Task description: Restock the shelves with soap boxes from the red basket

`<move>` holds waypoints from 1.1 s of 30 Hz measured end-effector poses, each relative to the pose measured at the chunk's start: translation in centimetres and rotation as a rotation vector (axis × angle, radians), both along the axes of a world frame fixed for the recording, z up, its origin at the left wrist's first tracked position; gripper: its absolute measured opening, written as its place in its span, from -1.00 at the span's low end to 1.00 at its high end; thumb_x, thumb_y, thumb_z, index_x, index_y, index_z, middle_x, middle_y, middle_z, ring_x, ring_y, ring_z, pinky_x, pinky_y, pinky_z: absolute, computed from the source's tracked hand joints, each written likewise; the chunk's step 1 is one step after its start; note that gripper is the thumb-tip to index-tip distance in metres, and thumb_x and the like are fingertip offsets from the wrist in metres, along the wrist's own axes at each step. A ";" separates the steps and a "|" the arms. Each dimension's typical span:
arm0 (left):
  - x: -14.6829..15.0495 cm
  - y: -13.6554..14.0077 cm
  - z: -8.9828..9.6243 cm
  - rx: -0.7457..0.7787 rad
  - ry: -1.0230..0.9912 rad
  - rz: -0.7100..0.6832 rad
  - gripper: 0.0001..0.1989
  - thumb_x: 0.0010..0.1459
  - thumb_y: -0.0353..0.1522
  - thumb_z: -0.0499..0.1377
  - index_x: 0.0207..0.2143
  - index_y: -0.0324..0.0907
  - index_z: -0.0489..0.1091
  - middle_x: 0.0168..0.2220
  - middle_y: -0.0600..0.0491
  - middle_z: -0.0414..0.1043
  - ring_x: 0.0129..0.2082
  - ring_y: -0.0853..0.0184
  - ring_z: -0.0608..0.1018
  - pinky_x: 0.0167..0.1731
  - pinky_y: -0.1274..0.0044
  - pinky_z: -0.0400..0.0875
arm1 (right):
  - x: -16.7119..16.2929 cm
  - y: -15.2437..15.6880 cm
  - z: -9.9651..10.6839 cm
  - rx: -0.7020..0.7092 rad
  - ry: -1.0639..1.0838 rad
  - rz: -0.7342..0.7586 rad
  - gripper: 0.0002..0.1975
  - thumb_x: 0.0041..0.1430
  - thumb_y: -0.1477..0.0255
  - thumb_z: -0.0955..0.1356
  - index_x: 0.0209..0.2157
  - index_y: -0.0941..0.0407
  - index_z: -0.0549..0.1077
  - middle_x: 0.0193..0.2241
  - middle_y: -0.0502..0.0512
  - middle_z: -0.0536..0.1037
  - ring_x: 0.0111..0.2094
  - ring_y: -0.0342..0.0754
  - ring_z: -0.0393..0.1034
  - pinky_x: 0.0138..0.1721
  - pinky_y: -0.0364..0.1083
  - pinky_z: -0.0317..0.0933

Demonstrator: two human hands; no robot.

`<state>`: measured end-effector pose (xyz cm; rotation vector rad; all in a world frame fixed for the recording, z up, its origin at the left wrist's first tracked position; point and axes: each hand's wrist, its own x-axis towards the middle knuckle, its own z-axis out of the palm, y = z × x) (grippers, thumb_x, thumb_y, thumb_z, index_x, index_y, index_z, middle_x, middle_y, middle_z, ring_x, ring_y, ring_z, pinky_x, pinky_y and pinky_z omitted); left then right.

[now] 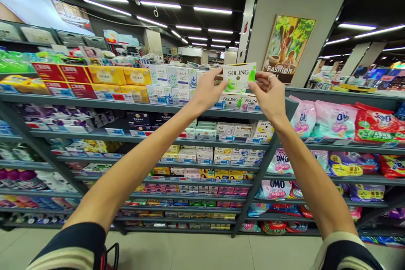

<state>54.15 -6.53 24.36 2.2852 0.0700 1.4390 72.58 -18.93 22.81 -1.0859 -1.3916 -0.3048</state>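
Note:
Between my two hands is a white and green box marked SOLING (238, 75), its printed front facing me. My left hand (207, 88) grips its left side, thumb in front and fingers partly hidden behind. On the right side, my right hand (269, 93), with a ring on one finger, pinches the box's edge. More SOLING boxes (230, 101) stand on the top shelf directly below it. To their left are white delwell boxes (158, 95), then yellow boxes (106, 75) and red boxes (76, 73).
Lower shelves hold rows of small boxes (205, 154). Bags of OMO detergent (337, 119) fill the shelves at right. Behind stands a wide pillar with a framed FASHION poster (286, 46). Pale floor tiles (190, 251) lie below, with a dark handle (116, 255) at lower left.

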 end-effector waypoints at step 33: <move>2.7 4.4 1.0 0.411 0.144 0.419 -0.62 0.25 -0.18 0.34 0.02 -0.19 0.44 0.13 -0.20 0.35 0.32 -0.25 0.22 0.31 -0.10 0.12 | 3.9 5.4 -2.4 0.013 -0.112 -0.199 -0.67 0.20 0.25 0.43 -0.02 0.06 0.53 -0.08 0.20 0.70 -0.06 0.12 0.60 0.09 0.23 0.46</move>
